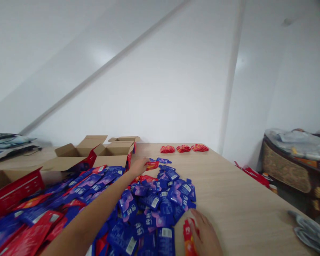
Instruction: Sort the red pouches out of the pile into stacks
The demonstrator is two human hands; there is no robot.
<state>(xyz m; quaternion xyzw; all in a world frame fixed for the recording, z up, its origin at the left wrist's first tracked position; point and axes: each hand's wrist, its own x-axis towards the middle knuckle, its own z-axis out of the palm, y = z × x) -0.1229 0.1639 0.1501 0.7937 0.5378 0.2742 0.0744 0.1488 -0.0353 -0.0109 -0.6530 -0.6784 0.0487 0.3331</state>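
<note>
My left hand point(139, 168) reaches out over the far part of a heap of blue packets point(152, 201), its fingers closed on the end of a red packet point(152, 165). Near the front edge of the view, my right hand point(206, 234) rests beside the heap. Its fingers are wrapped round some red packets point(188, 240), partly hidden under the fingers; I cannot tell how many. A few other red packets point(148, 178) lie among the blue ones.
Open cardboard boxes point(113, 160) stand at the back left. Larger red and blue pouches point(77, 192) spread in front of them. Three piles of red packets point(167, 149) lie at the table's far edge. Right of the table are a cluttered armchair point(288, 163) and a grey cable bundle point(309, 231).
</note>
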